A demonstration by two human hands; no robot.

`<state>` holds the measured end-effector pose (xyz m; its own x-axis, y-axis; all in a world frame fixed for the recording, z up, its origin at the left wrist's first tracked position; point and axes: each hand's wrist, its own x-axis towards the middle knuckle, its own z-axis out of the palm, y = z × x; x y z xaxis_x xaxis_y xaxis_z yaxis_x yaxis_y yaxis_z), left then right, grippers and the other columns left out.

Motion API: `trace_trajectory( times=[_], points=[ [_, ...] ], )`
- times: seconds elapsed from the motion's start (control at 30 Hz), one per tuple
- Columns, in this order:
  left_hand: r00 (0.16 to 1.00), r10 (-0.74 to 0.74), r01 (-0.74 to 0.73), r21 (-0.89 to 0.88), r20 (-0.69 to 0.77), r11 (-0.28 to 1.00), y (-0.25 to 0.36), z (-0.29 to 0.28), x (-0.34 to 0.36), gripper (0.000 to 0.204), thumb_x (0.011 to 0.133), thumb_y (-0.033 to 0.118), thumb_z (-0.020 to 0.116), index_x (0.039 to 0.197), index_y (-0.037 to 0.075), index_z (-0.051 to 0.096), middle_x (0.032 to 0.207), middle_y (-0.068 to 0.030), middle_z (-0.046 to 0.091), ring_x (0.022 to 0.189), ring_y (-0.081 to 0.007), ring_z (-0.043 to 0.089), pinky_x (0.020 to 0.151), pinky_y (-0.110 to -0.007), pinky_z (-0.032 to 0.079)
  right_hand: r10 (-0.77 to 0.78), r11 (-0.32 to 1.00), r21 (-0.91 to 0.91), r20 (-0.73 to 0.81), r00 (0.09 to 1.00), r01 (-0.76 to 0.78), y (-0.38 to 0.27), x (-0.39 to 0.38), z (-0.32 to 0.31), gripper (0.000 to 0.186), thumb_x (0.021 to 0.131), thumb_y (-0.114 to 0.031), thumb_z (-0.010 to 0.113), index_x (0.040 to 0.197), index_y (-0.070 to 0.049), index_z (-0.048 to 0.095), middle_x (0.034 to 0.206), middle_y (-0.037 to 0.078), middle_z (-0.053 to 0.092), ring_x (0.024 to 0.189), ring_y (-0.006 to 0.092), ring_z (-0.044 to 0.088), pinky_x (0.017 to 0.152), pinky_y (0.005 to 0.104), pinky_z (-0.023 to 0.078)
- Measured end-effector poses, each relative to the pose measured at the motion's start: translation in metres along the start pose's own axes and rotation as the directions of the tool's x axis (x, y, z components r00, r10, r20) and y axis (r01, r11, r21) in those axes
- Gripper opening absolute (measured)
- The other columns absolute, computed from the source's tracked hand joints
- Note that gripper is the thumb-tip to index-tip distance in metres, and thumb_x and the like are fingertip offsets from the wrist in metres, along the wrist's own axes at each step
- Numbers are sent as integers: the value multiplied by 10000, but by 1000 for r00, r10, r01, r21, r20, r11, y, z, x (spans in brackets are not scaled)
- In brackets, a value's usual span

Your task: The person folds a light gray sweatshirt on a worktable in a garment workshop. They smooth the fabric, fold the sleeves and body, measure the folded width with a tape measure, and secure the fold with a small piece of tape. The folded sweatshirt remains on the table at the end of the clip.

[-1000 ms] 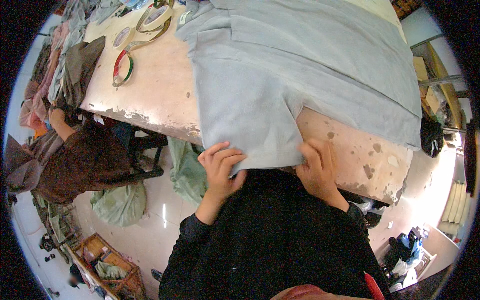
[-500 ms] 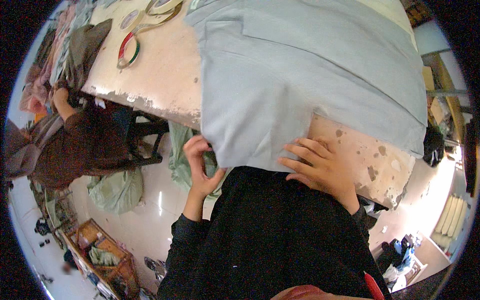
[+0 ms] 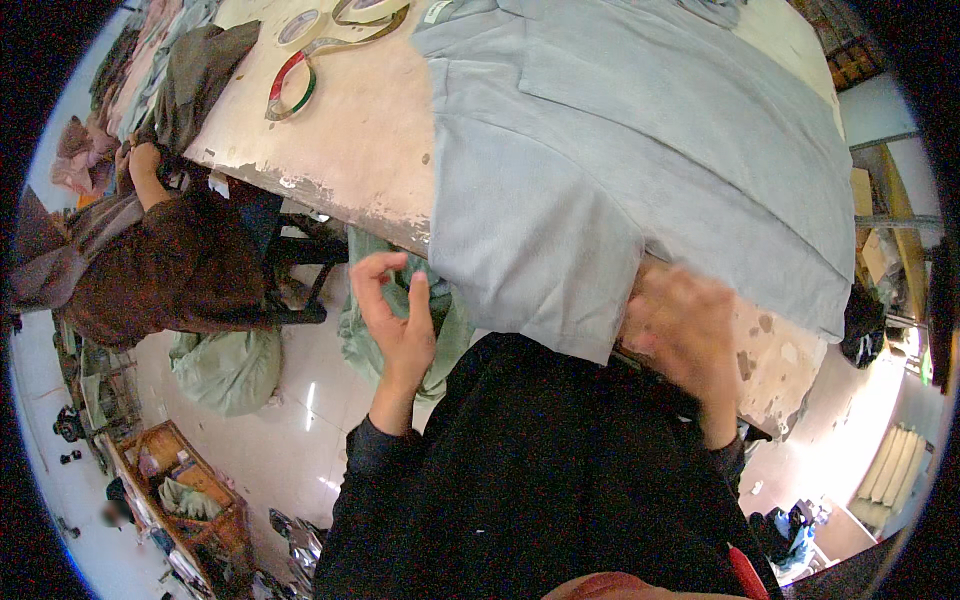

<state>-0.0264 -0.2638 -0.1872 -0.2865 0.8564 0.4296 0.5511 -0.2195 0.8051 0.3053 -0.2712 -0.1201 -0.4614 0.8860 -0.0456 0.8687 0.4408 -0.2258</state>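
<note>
A light grey-blue shirt [image 3: 680, 130] lies spread over the worktable [image 3: 350, 150]. Its short sleeve [image 3: 540, 240] points toward me, and the hem drapes over the near edge by my lap. My left hand [image 3: 395, 315] is raised just left of the sleeve, apart from the cloth, with thumb and forefinger spread and nothing between them. On the sleeve's other side my right hand [image 3: 685, 320] hovers by the bare table corner, near the cuff. Motion smears its fingers, so their pose does not show.
A coiled measuring tape [image 3: 305, 80] lies at the far left of the table beside a roll of adhesive tape [image 3: 298, 27]. Left of me, a co-worker in brown [image 3: 165, 265] handles dark cloth [image 3: 205, 75]. Green bags [image 3: 228, 370] and a wooden crate [image 3: 190, 490] stand on the floor.
Both hands have come off the sleeve: the left is lifted and opened beside it, the right has shifted right. The sleeve lies flatter, its hem now slanting down toward the right.
</note>
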Motion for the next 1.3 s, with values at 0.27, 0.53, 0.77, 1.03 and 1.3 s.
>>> trace_trajectory(
  times=[0.27, 0.53, 0.77, 1.03, 1.3],
  points=[
    [807, 319, -478, 234, 497, 847, 44, 73, 64, 515, 905, 318, 599, 1386, 166, 495, 1465, -131, 425, 1358, -371, 366, 1082, -465, 298, 303, 924, -127, -333, 893, -361, 92, 0, 2, 591, 942, -393, 539, 1484, -204, 400, 1563, 127, 309, 1438, 336, 278, 1147, 524, 204],
    [747, 77, -451, 418, 660, 789, 30, 12, 47, 603, 912, 469, 551, 1450, 217, 445, 1560, -69, 332, 1445, -330, 264, 1139, -462, 173, 385, 919, -65, -72, 920, -389, 7, -56, 18, 679, 944, -483, 491, 1526, -181, 317, 1596, 155, 220, 1471, 349, 188, 1173, 529, 110],
    [846, -71, -181, 410, 528, 894, 39, -10, 76, 437, 951, 352, 522, 1343, 158, 530, 1456, -65, 450, 1362, -267, 377, 1106, -448, 201, 598, 777, 71, -390, 700, -625, 64, -87, -12, 606, 985, -427, 454, 1517, -163, 336, 1585, 140, 263, 1477, 301, 198, 1181, 487, 102],
    [778, 61, -433, 463, 625, 773, 26, 64, 98, 668, 918, 456, 560, 1511, 225, 355, 1601, -55, 253, 1474, -360, 180, 1156, -542, 146, 723, 637, -108, -262, 640, -763, 86, -113, 12, 591, 980, -393, 461, 1521, -195, 331, 1596, 99, 255, 1472, 306, 208, 1177, 509, 124],
    [717, -167, -266, 487, 677, 832, 49, -1, 91, 566, 917, 390, 570, 1437, 189, 467, 1573, -80, 310, 1460, -340, 226, 1148, -515, 149, 848, 524, 16, 84, 524, -851, 36, -154, -13, 565, 959, -348, 496, 1492, -194, 390, 1577, 99, 294, 1459, 296, 242, 1169, 515, 133]
  ],
)
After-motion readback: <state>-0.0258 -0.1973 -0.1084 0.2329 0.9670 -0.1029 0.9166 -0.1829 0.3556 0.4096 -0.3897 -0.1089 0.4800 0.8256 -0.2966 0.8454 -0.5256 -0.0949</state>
